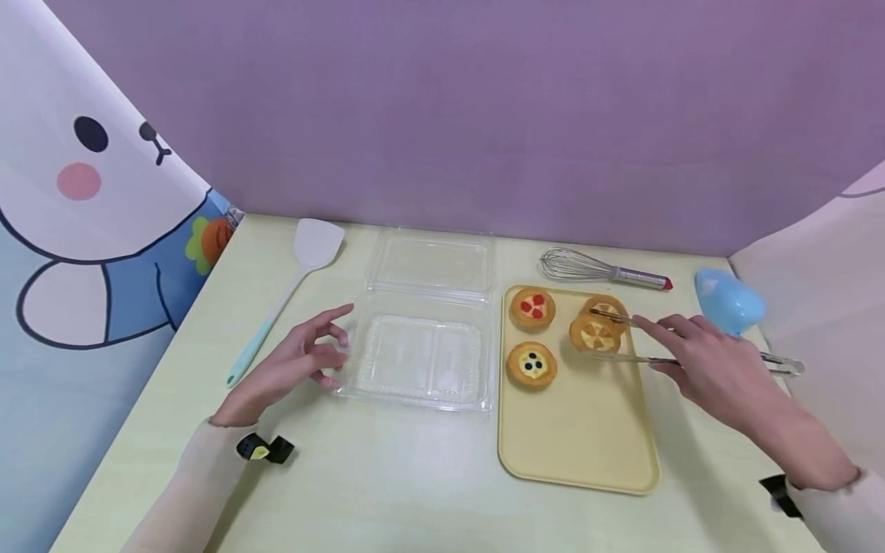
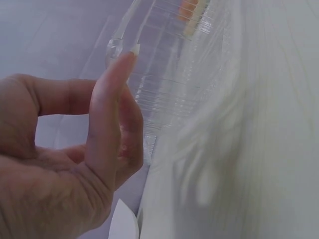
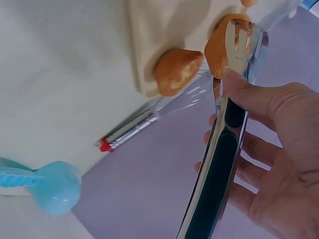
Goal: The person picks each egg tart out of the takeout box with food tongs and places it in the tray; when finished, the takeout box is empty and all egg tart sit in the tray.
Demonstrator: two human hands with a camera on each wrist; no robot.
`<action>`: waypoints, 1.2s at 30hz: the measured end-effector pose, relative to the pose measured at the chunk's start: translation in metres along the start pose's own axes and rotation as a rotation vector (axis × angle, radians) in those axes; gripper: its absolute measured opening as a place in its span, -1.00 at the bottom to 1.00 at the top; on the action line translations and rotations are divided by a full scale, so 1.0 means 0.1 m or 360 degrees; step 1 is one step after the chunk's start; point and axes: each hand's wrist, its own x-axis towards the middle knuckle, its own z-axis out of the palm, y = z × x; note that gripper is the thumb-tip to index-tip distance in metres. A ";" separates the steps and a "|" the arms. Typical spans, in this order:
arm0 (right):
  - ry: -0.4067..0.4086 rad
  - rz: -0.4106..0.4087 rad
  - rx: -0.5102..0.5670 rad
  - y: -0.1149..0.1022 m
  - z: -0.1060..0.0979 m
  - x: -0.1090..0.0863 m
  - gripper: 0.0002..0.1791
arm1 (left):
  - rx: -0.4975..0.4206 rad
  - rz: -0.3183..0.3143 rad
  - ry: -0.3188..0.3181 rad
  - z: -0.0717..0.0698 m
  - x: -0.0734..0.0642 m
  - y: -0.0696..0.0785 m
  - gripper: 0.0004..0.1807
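My right hand (image 1: 722, 369) grips metal tongs (image 3: 219, 169) with dark handle panels. Between the tong tips is a tart (image 3: 217, 50) with a wedge-patterned top, which looks raised in the right wrist view. A similar tart (image 3: 177, 72) lies behind it on the yellow tray (image 1: 574, 445), partly hidden in the head view. On the tray's left side sit a red-dotted tart (image 1: 532, 308) and a tart with dark berries (image 1: 531, 365). My left hand (image 1: 297, 357), fingers loosely bent, is at the left edge of an opened clear plastic box (image 1: 422, 357); contact is unclear.
A spatula (image 1: 273, 319) with a white blade lies left of the box. Behind the tray is a whisk (image 1: 601, 270), and a blue glossy object (image 1: 729, 301) stands at the right table edge. A purple cloth (image 1: 456, 115) hangs behind the table.
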 end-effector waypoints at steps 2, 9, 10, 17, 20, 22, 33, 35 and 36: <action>-0.0037 0.0018 0.0010 0.02 0.02 -0.04 -0.19 | -0.0005 0.0025 -0.0012 -0.01 0.00 -0.01 -0.18; -0.0154 0.0047 0.0013 0.05 0.07 -0.18 -0.20 | -0.0028 0.0082 -0.0082 -0.05 0.00 -0.05 -0.19; -0.0161 0.0053 0.0011 0.05 0.07 -0.19 -0.21 | -0.0037 0.0088 -0.0095 -0.06 0.00 -0.05 -0.18; -0.0180 0.0108 0.0036 0.06 0.11 -0.30 -0.22 | -0.0091 0.0119 -0.0160 -0.09 0.00 -0.06 -0.17; -0.0185 0.0118 0.0047 0.07 0.12 -0.33 -0.20 | -0.0106 0.0132 -0.0178 -0.10 0.00 -0.06 -0.17; -0.0193 0.0125 0.0060 0.07 0.13 -0.36 -0.20 | -0.0107 0.0143 -0.0184 -0.11 0.00 -0.06 -0.17; -0.0142 0.0092 0.0074 0.06 0.16 -0.44 -0.15 | -0.0094 0.0131 -0.0180 -0.11 0.00 -0.05 -0.17; -0.0131 0.0081 0.0071 0.05 0.16 -0.44 -0.15 | -0.0091 0.0123 -0.0175 -0.10 0.00 -0.05 -0.16; -0.0130 0.0079 0.0071 0.05 0.16 -0.44 -0.15 | -0.0092 0.0119 -0.0174 -0.10 0.00 -0.05 -0.17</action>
